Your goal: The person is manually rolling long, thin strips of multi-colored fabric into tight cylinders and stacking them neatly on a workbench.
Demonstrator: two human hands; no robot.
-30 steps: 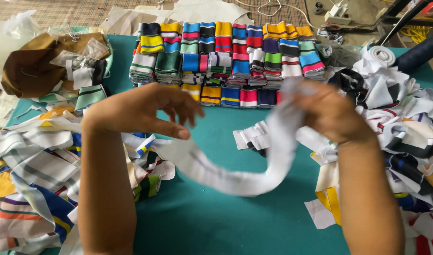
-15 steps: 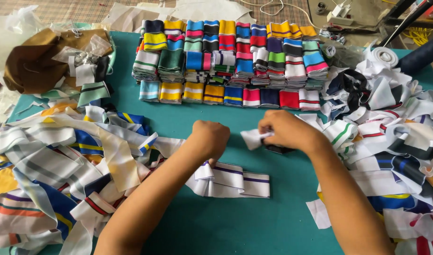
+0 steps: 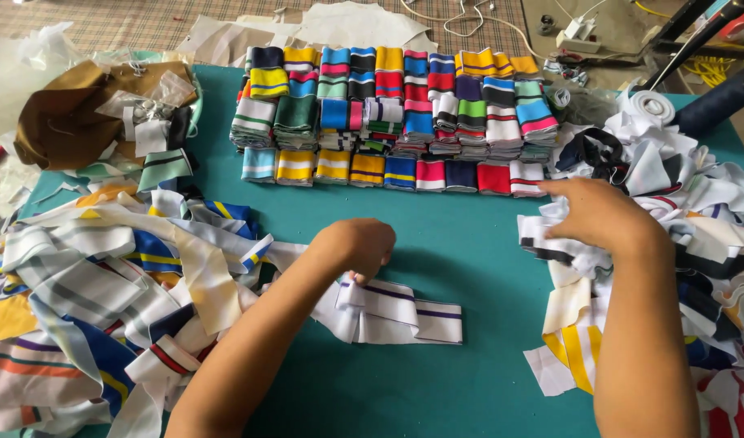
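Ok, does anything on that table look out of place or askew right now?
Mostly not. The folded stacks stand in tidy rows, and the loose heaps on the left and right are plain jumbles. One oddity: the white purple-striped band under the left hand is bunched and crooked at its left end, not lying flat.

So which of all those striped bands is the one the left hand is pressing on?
The white folded band with thin purple stripes, lying alone on the green mat under the left hand, apart from the stacked rows and loose heaps.
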